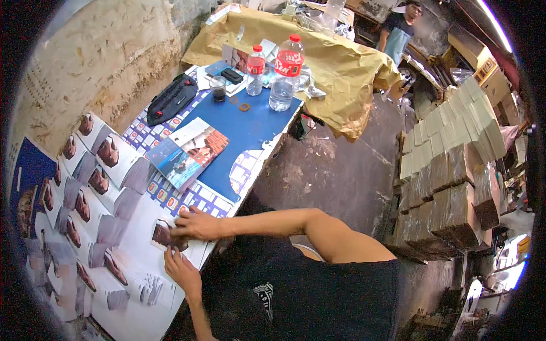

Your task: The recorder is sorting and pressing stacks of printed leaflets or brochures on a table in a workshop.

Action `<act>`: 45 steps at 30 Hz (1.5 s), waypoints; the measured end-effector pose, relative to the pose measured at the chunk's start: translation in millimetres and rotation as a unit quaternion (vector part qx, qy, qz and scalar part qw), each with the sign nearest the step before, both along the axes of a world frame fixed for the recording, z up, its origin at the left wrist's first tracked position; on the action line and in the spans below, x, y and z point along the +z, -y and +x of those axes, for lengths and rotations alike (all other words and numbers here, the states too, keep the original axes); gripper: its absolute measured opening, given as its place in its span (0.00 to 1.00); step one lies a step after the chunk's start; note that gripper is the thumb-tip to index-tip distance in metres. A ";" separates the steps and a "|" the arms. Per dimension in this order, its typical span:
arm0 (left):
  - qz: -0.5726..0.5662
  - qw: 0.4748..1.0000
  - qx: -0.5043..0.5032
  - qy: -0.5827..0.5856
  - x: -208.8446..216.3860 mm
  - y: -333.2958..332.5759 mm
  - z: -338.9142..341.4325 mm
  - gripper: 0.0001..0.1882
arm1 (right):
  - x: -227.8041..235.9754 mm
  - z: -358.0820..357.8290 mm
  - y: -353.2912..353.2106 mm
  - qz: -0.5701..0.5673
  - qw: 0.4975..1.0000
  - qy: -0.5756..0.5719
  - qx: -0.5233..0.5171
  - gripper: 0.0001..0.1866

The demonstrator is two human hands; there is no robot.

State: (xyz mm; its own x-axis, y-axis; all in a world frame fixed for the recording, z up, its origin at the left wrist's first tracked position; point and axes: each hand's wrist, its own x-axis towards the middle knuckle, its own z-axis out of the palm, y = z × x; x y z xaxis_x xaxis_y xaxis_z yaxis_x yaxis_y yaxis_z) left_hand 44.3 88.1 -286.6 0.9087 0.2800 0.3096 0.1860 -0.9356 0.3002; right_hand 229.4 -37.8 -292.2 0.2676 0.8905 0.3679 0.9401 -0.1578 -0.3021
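My right hand [196, 225] reaches over a small stack of printed sheets [161, 232] with a dark brown picture, at the near edge of the white table. Its fingers are bent down onto the stack, slightly smeared by motion. Lower down, my left hand [182, 271] has its fingers stretched out, with their tips at the stack's lower edge. Left of both hands stand rows of white paper stacks [108, 150], several showing a similar brown picture on top. A fanned bundle of small sheets [151, 288] lies closer to my left hand.
Beyond the hands lie a colourful printed sheet [193, 150] and a blue board [250, 122]. On the board stand two red-capped bottles [282, 91] and a glass of dark liquid [218, 91]. A dark pouch [172, 99] rests by the wall. Wrapped paper bundles [438, 199] rise at right; a person [396, 37] is behind.
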 end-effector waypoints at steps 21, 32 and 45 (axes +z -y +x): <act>-0.002 0.999 0.042 -0.005 6.5 0.9 -3.7 0.18 | 28.5 -24.0 3.0 0.008 1.000 -0.019 -0.004 0.27; -0.026 0.991 -0.113 -0.059 32.3 36.9 8.7 0.37 | 7.3 -9.8 83.2 0.208 0.887 -0.392 -0.128 0.18; 0.090 0.959 0.139 0.231 121.8 -63.1 -96.9 0.22 | -78.7 74.6 94.6 0.347 0.847 -0.343 -0.210 0.20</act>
